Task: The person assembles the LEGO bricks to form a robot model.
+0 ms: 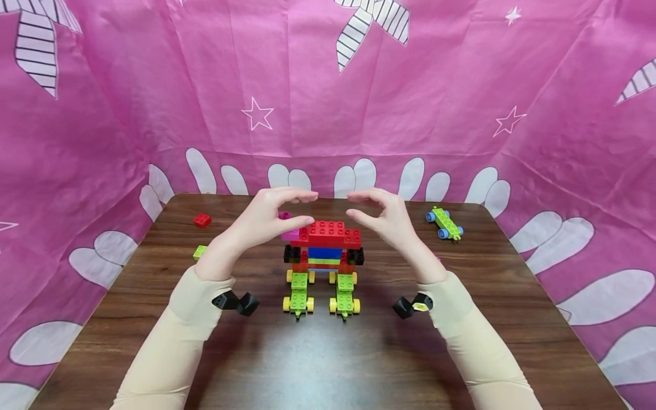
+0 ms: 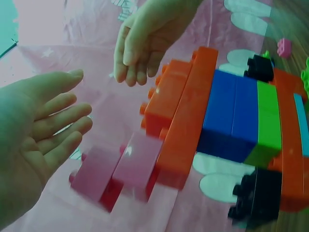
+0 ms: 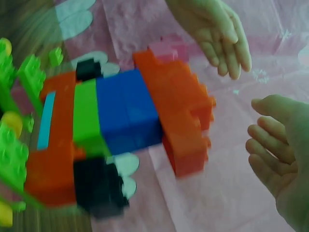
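In the middle of the head view stands a toy-brick build (image 1: 328,232) on two lime green wheeled bases (image 1: 299,293) with yellow wheels. Red bricks cap it, above a blue layer (image 1: 325,253) and a lime green one, and a black brick (image 1: 292,254) sticks out on either side. My left hand (image 1: 266,216) is raised beside its top left, fingers gently bent and holding nothing. Stepped pink bricks (image 2: 137,166) rise from that corner, below my left palm in the left wrist view. Opposite, my right hand (image 1: 386,219) mirrors it above the top right, also holding nothing, thumb apart from the fingers.
On the wooden table (image 1: 318,364), a loose red brick (image 1: 202,220) and a lime green brick (image 1: 199,251) lie at the left. A lime green base with blue wheels (image 1: 445,223) sits back right. Pink printed cloth (image 1: 318,114) hangs around the back and sides.
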The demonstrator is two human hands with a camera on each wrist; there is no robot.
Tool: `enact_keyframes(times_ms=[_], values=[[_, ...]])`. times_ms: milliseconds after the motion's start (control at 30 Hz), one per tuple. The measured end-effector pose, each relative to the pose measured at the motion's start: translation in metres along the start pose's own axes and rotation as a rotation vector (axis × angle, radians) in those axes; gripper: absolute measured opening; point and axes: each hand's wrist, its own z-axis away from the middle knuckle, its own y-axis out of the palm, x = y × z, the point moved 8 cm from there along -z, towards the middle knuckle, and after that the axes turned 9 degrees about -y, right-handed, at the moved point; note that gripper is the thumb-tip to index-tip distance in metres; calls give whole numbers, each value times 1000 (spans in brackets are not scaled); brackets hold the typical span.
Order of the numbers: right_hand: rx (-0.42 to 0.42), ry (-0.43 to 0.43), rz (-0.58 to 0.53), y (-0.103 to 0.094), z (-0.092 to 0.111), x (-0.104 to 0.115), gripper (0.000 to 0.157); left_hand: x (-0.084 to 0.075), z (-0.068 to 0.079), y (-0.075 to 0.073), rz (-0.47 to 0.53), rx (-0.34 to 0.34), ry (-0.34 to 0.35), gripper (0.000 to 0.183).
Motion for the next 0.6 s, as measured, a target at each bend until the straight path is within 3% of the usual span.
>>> enact_keyframes(times_ms=[367,600], values=[[-62,141,89,-31,29,-40,26,-11,-15,29,-5,76,-21,48],[-59,207,111,-46,47,-40,27,-14,-21,47,-45,123,-51,50]])
